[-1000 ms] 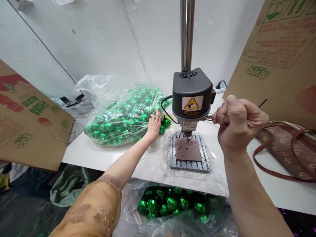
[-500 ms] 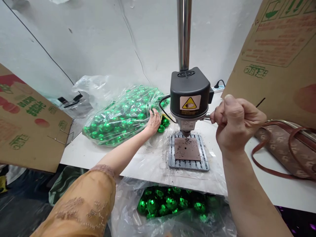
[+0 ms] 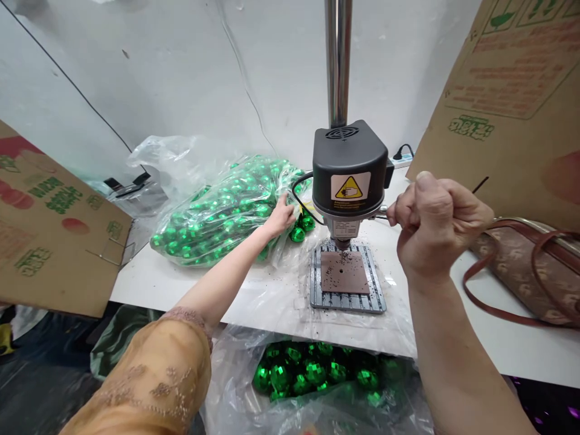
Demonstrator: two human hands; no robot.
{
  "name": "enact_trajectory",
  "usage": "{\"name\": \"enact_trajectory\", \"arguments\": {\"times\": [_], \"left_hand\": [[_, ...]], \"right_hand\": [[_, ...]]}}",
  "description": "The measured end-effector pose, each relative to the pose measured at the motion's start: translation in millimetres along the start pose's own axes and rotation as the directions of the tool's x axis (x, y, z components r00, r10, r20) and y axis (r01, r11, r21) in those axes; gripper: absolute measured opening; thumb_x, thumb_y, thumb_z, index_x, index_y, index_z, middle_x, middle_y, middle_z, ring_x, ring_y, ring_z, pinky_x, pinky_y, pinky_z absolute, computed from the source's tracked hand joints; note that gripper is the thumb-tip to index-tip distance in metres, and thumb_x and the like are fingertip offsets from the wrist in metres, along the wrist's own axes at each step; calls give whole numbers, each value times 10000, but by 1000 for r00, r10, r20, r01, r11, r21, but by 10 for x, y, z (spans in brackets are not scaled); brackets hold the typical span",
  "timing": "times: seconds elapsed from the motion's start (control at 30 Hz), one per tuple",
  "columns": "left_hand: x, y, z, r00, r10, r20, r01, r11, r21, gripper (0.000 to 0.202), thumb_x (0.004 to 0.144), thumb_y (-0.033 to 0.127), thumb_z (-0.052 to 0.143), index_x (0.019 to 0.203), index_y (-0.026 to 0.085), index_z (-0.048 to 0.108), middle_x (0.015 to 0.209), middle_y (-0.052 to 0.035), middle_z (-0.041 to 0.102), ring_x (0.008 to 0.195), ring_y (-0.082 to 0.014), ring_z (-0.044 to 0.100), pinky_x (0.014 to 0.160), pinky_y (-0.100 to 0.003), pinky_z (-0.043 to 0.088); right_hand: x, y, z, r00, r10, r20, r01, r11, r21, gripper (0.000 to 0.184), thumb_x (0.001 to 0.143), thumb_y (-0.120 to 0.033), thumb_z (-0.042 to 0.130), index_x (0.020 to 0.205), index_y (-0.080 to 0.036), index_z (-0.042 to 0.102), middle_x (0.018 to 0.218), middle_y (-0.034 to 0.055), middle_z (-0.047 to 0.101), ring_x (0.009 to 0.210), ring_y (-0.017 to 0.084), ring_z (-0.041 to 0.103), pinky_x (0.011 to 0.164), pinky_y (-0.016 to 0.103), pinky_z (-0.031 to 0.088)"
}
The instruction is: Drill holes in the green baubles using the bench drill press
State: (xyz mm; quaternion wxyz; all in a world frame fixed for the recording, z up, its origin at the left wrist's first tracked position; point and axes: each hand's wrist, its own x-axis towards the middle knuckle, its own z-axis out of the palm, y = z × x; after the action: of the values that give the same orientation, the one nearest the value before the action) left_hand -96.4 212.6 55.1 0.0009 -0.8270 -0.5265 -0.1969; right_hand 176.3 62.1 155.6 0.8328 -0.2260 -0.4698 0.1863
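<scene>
My left hand (image 3: 281,217) is at the right-hand mouth of a clear plastic bag (image 3: 181,225) full of shiny green faceted ball ornaments. Its fingers are bent onto the bag's film; their tips are partly hidden. A few loose green balls (image 3: 298,233) lie just right of that hand. My right hand (image 3: 430,226) is closed in a fist around the feed lever (image 3: 381,215) of a small black drill press (image 3: 348,166). Below the chuck, a brown square plate (image 3: 344,273) with a small hole lies on the slotted metal base (image 3: 378,296), with dark shavings scattered over it.
An open plastic bag of green balls (image 3: 312,371) hangs below the table's front edge. Cardboard boxes stand at the left (image 3: 58,223) and right (image 3: 512,121). A brown handbag (image 3: 521,272) with a strap lies on the right. A power strip (image 3: 402,161) sits behind the press.
My left hand's fingers have folded in from a spread pose, and the hand has shifted slightly right against the bag. My right hand stays on the lever, nearly unmoved.
</scene>
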Motion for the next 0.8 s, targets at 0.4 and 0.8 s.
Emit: {"name": "enact_trajectory", "arguments": {"times": [0.4,0.8], "left_hand": [[60,2,-67,949,-312,-48,282,906,-317,184,812,180,495,642,201,429,642,16,408,633,-139,413,642,-265,402],[-325,494,178,996,-59,-61,66,990,126,267,891,84,461,1063,191,636,1395,-183,540,1385,-345,432,1131,-503,322]], "right_hand": [[0,14,2,1000,7,6,-7,999,33,462,870,-325,679,489,-213,443,419,-61,355,383,79,354,415,317,272],[4,12,-5,1000,-6,28,6,1000,7,467,883,-316,668,494,-208,433,429,-55,358,395,71,349,420,302,270]]}}
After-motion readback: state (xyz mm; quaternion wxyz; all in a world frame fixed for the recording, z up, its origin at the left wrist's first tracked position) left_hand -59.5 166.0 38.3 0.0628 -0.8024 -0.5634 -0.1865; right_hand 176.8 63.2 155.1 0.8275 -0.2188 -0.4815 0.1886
